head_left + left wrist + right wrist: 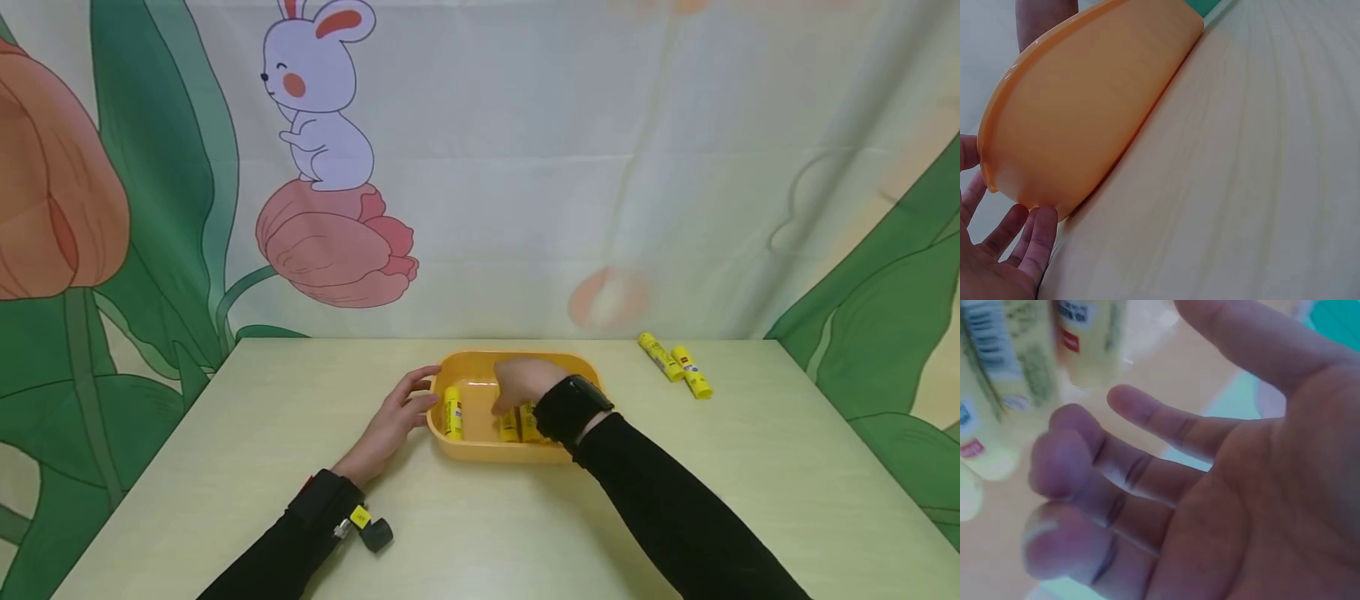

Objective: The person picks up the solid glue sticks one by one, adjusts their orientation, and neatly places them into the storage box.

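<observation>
A yellow-orange plastic basket [480, 452] stands on the table, with several yellow glue sticks lying in it. One glue stick [453, 414] lies apart by the left wall; other glue sticks [510, 427] are beneath and beside my right hand [527, 382]. That hand reaches down into the basket. In the right wrist view its fingers are spread and slightly bent around nothing, with glue sticks [1007, 356] just beyond the fingertips. Against the basket's left end, my left hand [392, 423] rests its fingertips; the left wrist view has these fingers [1041, 240] touching the outer wall.
Two more glue sticks, one [661, 357] near the back edge and another [692, 372] next to it, lie on the table [750, 467] right of the basket. A printed curtain [495, 167] with a rabbit and flowers hangs behind the table.
</observation>
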Demonstrator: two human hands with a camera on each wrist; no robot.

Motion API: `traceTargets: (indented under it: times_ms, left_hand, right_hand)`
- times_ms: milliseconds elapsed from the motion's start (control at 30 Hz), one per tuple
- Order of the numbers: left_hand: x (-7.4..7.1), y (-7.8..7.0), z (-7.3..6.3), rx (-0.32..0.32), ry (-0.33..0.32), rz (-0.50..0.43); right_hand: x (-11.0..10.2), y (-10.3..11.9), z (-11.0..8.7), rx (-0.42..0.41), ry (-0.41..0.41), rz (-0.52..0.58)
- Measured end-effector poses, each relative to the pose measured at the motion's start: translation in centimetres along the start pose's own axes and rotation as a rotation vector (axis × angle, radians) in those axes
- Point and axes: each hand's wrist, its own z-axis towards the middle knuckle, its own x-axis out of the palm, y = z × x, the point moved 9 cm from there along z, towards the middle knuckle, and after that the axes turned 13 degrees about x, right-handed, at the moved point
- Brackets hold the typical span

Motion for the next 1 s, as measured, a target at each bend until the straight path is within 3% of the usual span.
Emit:
traceTargets:
  times_ms: [133, 233, 500, 700, 1000]
  left_hand:
    - [0.0, 0.0, 0.1, -0.008, -0.01, 0.003]
    - [0.1, 0.0, 0.1, -0.015, -0.014, 0.005]
    - [0.0, -0.1, -0.1, -0.007, -0.026, 0.017]
    - [-0.1, -0.1, -0.2, -0.016, -0.019, 0.021]
    - [0.0, 0.1, 0.0, -0.021, -0.022, 0.02]
  right_hand:
    - [-1.5, -1.2, -0.7, -0.054, 0.015, 0.078]
    - [-2.8, -3.3, -1.5, -0.071, 0.009, 0.152]
    - [-5.0, -10.1, -3.0, -0.148, -0.118, 0.351]
    - [-5.1, -14.1, -3.2, -0.116, -0.182, 0.439]
    - [-5.9, -16.5, -2.5, -0.064, -0.23, 0.448]
